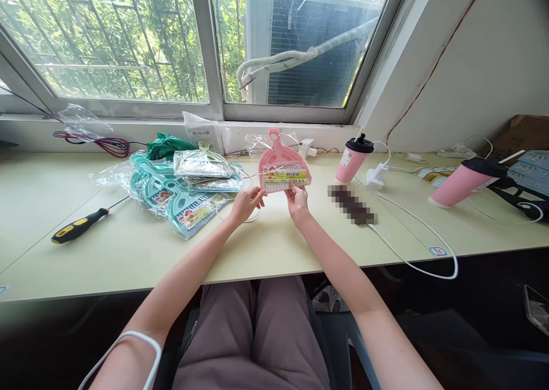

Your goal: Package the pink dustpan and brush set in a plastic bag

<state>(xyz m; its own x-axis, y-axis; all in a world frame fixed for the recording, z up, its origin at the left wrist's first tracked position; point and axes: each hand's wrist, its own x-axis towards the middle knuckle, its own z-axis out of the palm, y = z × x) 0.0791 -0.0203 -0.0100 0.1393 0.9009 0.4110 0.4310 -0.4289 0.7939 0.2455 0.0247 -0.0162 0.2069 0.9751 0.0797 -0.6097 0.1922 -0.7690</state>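
Observation:
A pink mini dustpan and brush set [281,156] in clear plastic wrap stands upright above the desk, its round handle on top and a yellow-green label across the bristles. My left hand [247,205] pinches its lower left corner. The lower right edge is gripped by my right hand [297,199], with the thumb in front over the label. To the left lies a pile of wrapped teal dustpan and brush sets [182,204], and a paler green set [203,162] rests on top of them.
A screwdriver [81,226] lies at the left. Green plastic [168,146] sits behind the pile. On the right are an upright pink cup [352,160], a tipped pink cup [463,183], a white charger [376,176] and a looping white cable [412,271]. Windows back the desk.

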